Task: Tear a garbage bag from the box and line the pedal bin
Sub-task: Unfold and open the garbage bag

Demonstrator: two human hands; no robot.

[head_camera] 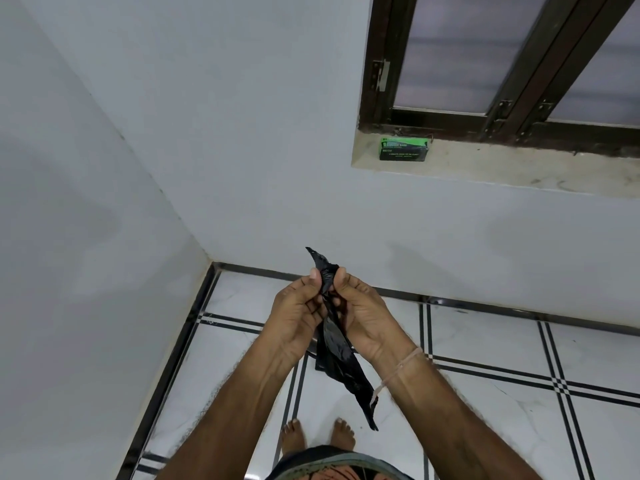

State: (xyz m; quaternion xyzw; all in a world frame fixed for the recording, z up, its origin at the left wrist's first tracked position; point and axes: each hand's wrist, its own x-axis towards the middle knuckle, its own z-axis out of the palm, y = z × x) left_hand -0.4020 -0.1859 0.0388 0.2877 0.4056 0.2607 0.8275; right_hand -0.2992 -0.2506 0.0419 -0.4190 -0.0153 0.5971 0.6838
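left hand (300, 311) + right hand (360, 311): thumbs and fingers pinching black garbage bag (337, 344) | bag bunched between both, tip above thumbs, rest hanging below palms | box (403, 148) well apart on sill

Garbage bag (337, 355) dead centre, pinched between left hand (298, 317) at its 9 o'clock and right hand (363, 313) at 3. Garbage-bag box (403, 148) on window sill (519, 168), 1 o'clock, well apart. Bare feet (294, 436) at 6.

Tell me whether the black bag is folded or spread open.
Folded: the bag hangs as a narrow strip, left hand and right hand pinching near its top.
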